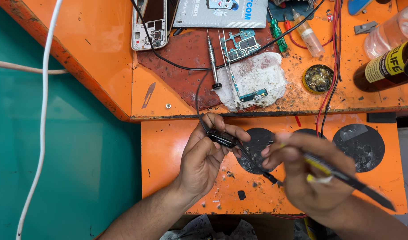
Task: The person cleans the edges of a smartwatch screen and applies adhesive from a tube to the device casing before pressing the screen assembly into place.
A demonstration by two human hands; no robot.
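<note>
Orange and messy, our desk (168, 151) carries a dark brown bottle (384, 66), a clear bottle (390, 29) and a small round tin (318, 78) of gunk. Our left hand (204, 155) has a tight grip on a little black part (221, 138) above the desk's front edge, and our right hand (310, 173) grips a thin tool (341, 175); we think the blurry tool could slip and poke it.

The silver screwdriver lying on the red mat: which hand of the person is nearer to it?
Left. The left hand is just below the silver screwdriver, almost under its lower tip, pinching a small black part. The right hand is farther, lower and to the right.
</note>
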